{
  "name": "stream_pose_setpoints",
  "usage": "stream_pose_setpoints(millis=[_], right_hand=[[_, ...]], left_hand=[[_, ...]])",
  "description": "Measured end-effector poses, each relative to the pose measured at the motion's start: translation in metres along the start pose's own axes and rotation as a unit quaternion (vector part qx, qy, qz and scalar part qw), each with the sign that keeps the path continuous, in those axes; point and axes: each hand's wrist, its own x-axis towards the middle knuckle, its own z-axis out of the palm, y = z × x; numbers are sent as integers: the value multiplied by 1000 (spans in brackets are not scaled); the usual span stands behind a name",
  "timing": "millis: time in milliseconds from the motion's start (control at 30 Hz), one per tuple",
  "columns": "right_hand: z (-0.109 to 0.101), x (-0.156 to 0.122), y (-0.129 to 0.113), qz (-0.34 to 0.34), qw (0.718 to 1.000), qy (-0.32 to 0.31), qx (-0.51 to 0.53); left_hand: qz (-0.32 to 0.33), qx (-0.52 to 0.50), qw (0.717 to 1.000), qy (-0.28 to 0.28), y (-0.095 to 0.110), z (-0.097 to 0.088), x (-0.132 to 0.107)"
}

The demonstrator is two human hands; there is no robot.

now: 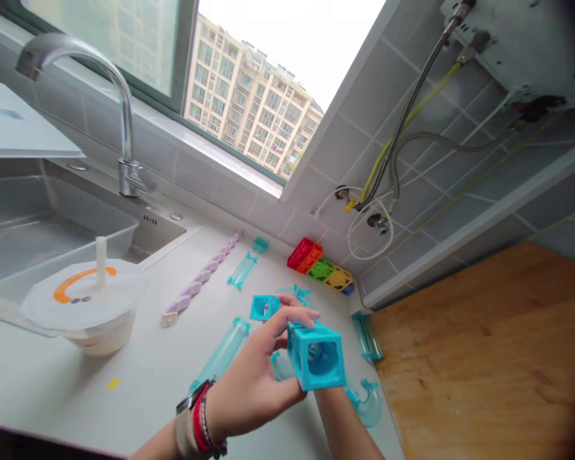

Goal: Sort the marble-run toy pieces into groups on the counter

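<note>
My left hand (253, 377), with a watch and bracelets at the wrist, is closed around a turquoise hollow cube block (319, 358). Its thumb lies below and its fingers above; the round opening faces me. Behind it my right hand (287, 299) is mostly hidden, its forearm crossing under the block. The right fingers close on a second turquoise cube block (264, 307), raised above the counter. Below the hands lie a clear turquoise tube (225, 351) and a curved turquoise tube piece (368, 406).
A lidded cup with a straw (89, 306) stands at left by the sink (160, 246) and faucet (124, 121). A lilac zigzag strip (204, 278), a short turquoise tube (243, 270) and red, green and yellow blocks (321, 269) line the back. A wooden board (483, 345) is at right.
</note>
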Motion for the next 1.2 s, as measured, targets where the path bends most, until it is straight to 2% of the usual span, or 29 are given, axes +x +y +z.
stream_pose_setpoints(millis=[67,133,233,300,533,733,1200], right_hand=[[-17,-15,-1,47,995,5,90],[-29,-27,1,68,983,24,167],[-35,-38,8,72,968,57,235],[-36,-42,14,66,963,66,255],[-34,-49,12,35,970,33,238],[-34,-52,5,14,973,32,228],[-38,-54,0,-7,974,51,220]], left_hand=[[-15,-49,999,17,-6,-2,2],[-32,-106,992,66,-13,-4,7],[-45,-165,971,166,-23,-6,18],[-62,-184,962,191,-29,-5,25],[-130,-236,946,182,-41,3,33],[-160,-256,936,182,-41,4,32],[-168,-255,939,161,-50,3,30]])
